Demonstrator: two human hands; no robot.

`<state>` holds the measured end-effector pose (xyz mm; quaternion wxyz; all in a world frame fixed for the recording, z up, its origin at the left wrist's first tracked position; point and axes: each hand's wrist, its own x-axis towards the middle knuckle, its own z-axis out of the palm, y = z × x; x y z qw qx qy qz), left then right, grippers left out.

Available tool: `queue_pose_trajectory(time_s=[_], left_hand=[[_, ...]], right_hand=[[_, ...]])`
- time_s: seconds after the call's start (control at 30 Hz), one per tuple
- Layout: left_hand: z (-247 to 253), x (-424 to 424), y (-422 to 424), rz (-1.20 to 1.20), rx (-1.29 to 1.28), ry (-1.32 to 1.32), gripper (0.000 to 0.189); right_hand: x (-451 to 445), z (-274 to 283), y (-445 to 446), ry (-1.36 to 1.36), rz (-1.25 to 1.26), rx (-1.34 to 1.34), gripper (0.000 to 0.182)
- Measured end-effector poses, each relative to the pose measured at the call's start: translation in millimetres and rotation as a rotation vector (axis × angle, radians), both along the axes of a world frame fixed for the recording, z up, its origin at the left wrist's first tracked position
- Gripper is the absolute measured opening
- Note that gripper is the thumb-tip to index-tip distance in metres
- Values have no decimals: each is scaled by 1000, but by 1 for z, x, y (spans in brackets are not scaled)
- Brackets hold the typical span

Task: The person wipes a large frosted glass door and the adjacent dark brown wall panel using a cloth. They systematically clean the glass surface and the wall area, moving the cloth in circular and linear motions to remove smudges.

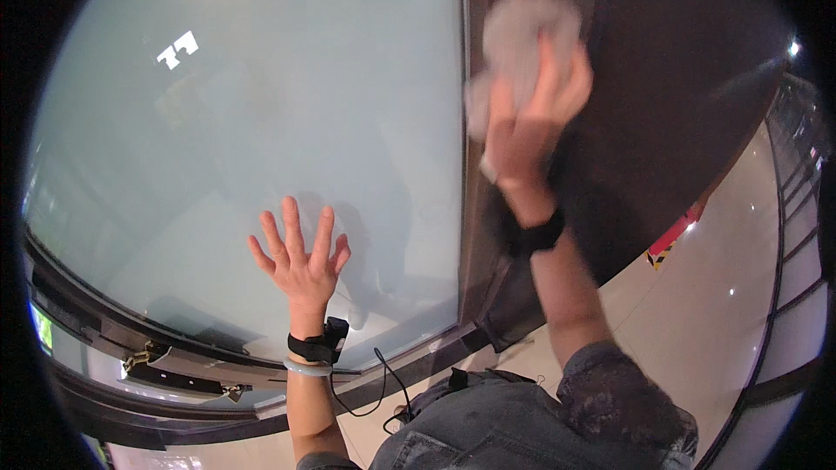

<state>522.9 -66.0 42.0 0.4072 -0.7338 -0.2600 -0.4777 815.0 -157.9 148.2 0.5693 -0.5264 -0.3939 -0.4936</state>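
Observation:
My left hand [302, 261] has its fingers spread and lies against, or just before, a large pale glass panel [261, 130]; whether it touches cannot be told. A black strap with a small box and a pale bangle sit on that wrist. Up and to the right, my right hand [539, 104], blurred, holds a light grey cloth [529, 26] at the dark frame [480, 209] beside the glass and the dark brown panel [659, 78]. Part of the cloth hangs by the frame's edge. The right wrist wears a black band.
A black cable [385, 378] loops below my left wrist. Padlocks [235, 393] and metal fittings sit at the glass's lower left edge. Pale floor tiles [712, 287], a railing [777, 261] and a red piece with yellow-black striping [673, 235] are on the right.

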Motion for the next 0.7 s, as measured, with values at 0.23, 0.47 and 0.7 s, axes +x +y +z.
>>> queue_pose_trajectory(time_s=[0.23, 0.47, 0.7], left_hand=[[0, 7, 2, -13, 5, -3, 47], [-2, 11, 2, -22, 4, -31, 47], [4, 9, -1, -27, 28, 10, 49]], right_hand=[[-45, -311, -19, 694, 82, -303, 64], [-68, -246, 15, 995, 134, -57, 66], [-68, -130, -5, 486, 225, -57, 58]])
